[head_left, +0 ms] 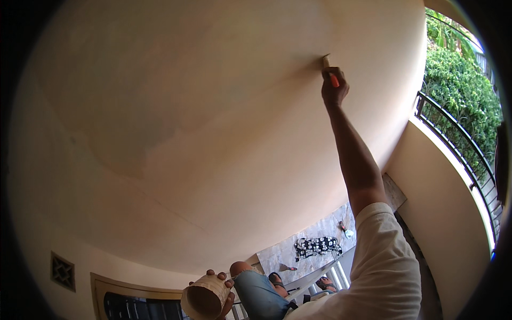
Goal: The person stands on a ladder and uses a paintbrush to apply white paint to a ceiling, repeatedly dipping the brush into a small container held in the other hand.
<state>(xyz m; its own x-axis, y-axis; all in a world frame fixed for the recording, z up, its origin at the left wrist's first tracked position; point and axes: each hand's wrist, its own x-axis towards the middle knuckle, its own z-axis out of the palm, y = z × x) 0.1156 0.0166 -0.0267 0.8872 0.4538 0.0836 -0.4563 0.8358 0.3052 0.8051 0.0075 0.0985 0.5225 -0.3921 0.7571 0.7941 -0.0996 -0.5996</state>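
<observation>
Right hand (335, 88): raised on an outstretched arm, fingers closed together around a hand tool with a red-orange handle and a pale, flat head (326, 62). I log this grip as clamped on the handle. The tool is up at the broad cream-painted wall (256, 122), nearer the wall's right edge than its left. Its shadow falls on the paint just to the left of it; I cannot tell whether the tip touches.

Left hand (226, 298): low, near the wall's lower edge, fingers curled around the outer side of a beige, round, open-mouthed container (193, 300). I log this grip as clamped on the container. It is tilted, mouth toward my camera; the inside is dark, and I cannot make out its contents.

Wall surface: I note a darker, uneven patch left of centre and a thin line slanting below it.

Below, on the grey marbled tile floor (320, 229), a black-and-white patterned cloth (318, 247) lies crumpled. A small tool with a red handle (288, 268) lies near it, toward the floor's left corner. Knee and torn blue jeans (261, 296) show beside the container.

Beyond the wall's right edge I record a black metal railing (458, 128) and a dense green bush (461, 88).
</observation>
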